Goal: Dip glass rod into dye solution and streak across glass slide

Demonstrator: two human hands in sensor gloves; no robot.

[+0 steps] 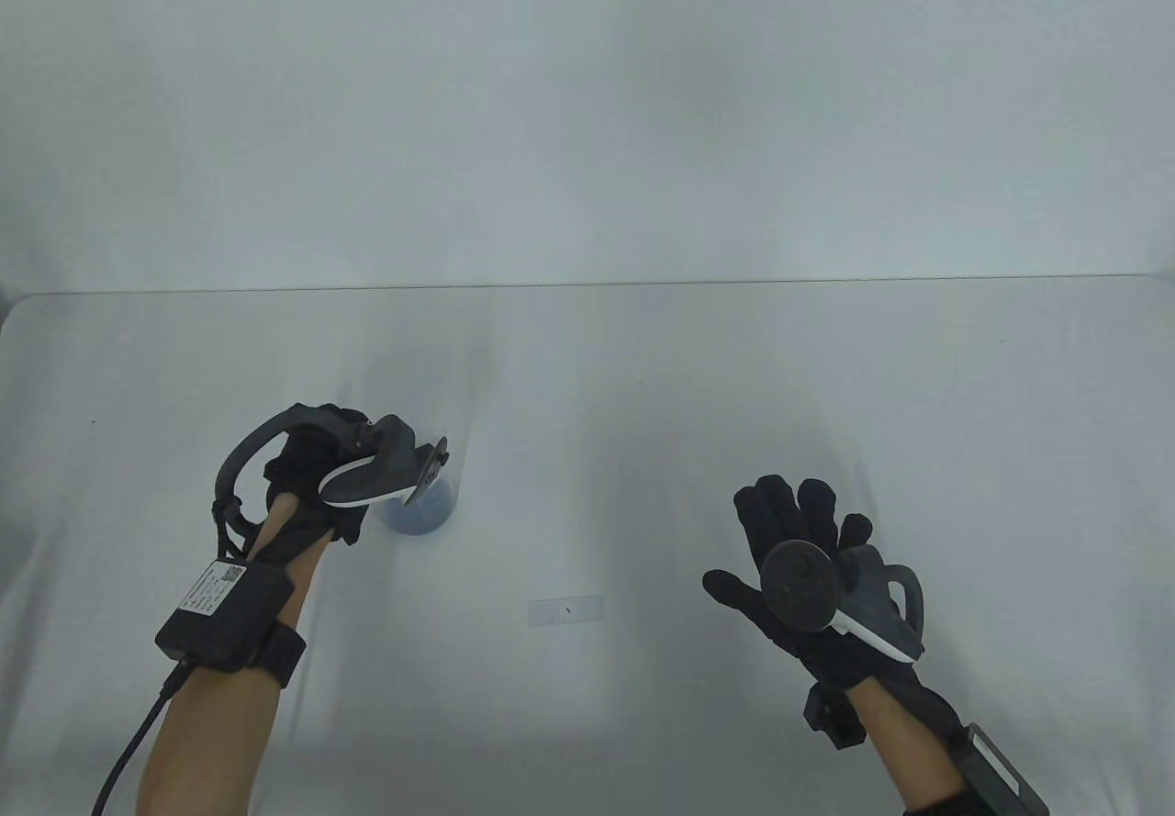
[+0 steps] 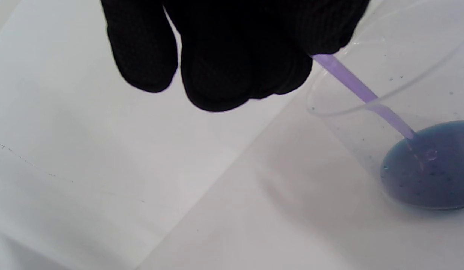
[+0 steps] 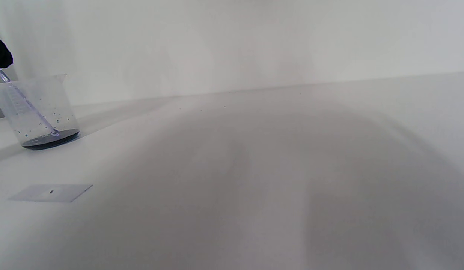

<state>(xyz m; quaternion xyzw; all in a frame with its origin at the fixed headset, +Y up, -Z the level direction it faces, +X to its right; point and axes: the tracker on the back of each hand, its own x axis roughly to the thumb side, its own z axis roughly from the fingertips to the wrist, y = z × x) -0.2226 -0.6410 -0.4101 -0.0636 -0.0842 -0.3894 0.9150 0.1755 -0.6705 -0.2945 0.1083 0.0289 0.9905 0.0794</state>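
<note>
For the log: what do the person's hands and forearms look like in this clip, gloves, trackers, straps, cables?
Both hands, left hand and right hand, wear black knit gloves. Each carries a dark grey, white-edged ring tracker. Forearms are bare. A black box with a white label is strapped on the left wrist, trailing a black cable.

Left hand (image 1: pixel 317 486) seemingly pinches (fingers curled down); right hand (image 1: pixel 808 568) hovers, fingers spread.
</note>
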